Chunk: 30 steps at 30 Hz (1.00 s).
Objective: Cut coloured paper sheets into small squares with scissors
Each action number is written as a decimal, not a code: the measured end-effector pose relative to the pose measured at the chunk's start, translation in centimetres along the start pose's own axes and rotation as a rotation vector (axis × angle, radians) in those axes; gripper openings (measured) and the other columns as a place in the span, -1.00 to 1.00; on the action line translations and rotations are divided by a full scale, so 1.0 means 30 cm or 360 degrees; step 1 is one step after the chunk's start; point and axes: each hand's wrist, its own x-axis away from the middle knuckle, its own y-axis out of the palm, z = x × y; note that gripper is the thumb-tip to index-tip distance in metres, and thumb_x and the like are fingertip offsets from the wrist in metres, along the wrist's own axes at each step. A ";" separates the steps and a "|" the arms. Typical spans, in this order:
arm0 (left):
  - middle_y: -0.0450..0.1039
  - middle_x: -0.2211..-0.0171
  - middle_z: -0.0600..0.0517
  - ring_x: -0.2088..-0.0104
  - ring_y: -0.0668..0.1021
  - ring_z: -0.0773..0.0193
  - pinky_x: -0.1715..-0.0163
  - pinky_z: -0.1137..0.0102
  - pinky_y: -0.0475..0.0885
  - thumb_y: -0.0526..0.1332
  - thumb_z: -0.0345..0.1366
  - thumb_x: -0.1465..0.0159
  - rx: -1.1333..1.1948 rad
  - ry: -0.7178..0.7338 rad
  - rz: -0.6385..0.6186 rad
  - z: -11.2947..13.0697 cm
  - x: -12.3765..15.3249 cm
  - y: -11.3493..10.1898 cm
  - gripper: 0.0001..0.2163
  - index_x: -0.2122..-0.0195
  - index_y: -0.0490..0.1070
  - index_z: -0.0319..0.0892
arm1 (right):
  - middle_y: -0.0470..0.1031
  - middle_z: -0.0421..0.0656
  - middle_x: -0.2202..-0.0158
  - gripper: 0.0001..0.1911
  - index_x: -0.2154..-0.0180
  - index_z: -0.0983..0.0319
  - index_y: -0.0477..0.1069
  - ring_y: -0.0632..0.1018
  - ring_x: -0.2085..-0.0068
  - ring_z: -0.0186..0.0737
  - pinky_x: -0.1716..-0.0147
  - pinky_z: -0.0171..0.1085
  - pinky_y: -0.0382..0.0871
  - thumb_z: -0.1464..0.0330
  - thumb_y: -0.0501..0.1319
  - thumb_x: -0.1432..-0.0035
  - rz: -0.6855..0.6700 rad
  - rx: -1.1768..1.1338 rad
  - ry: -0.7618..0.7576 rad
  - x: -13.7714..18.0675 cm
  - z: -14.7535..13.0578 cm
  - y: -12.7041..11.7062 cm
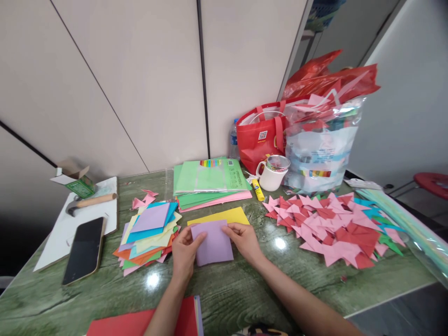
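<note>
Head view: lilac paper square (214,242) flat on green bench (245,289), near front edge.
Left hand (184,252) and right hand (245,240) pinch its sides; folding appears about to start; next move likely needs aligned corners.

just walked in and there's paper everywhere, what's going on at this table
A person holds a purple paper square flat on the green table, left hand on its left edge, right hand at its upper right corner. A yellow sheet lies just behind it. A stack of coloured squares sits left, a pile of folded pink and red pieces right.
</note>
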 end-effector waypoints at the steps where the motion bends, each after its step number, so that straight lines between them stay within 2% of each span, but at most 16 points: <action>1: 0.52 0.29 -0.06 0.28 0.53 0.17 0.31 0.36 0.42 0.35 -0.30 0.12 -0.0004 0.0002 0.0003 0.000 0.000 0.000 -0.65 0.27 0.41 -0.23 | 0.41 -0.24 0.65 -0.68 0.57 0.29 0.46 0.35 0.60 -0.36 0.61 -0.39 0.18 0.14 0.25 0.09 -0.0001 0.0008 -0.0001 -0.001 0.001 0.000; 10: 0.52 0.30 -0.04 0.30 0.53 0.21 0.28 0.36 0.41 0.35 -0.31 0.12 0.0034 -0.0024 -0.0019 0.007 0.000 0.003 -0.66 0.28 0.42 -0.23 | 0.37 -0.25 0.66 -0.66 0.57 0.30 0.46 0.30 0.60 -0.38 0.61 -0.39 0.14 0.12 0.24 0.10 0.0019 0.0057 -0.0032 0.000 -0.005 0.000; 18: 0.51 0.26 -0.08 0.32 0.53 0.23 0.28 0.35 0.42 0.34 -0.30 0.09 0.0085 -0.0216 -0.0289 0.034 0.011 0.003 -0.65 0.23 0.44 -0.24 | 0.31 -0.26 0.67 -0.68 0.56 0.32 0.44 0.25 0.62 -0.41 0.63 -0.40 0.12 0.16 0.24 0.08 0.0037 0.0057 -0.0043 -0.002 -0.012 -0.006; 30: 0.53 0.47 -0.06 0.50 0.53 0.23 0.43 0.34 0.44 0.34 -0.23 0.10 0.0158 -0.0293 -0.0230 0.023 0.007 -0.011 -0.70 0.34 0.50 -0.28 | 0.33 -0.24 0.66 -0.65 0.57 0.32 0.43 0.29 0.61 -0.39 0.61 -0.38 0.18 0.13 0.23 0.09 0.0010 0.0036 -0.0009 -0.002 -0.016 -0.005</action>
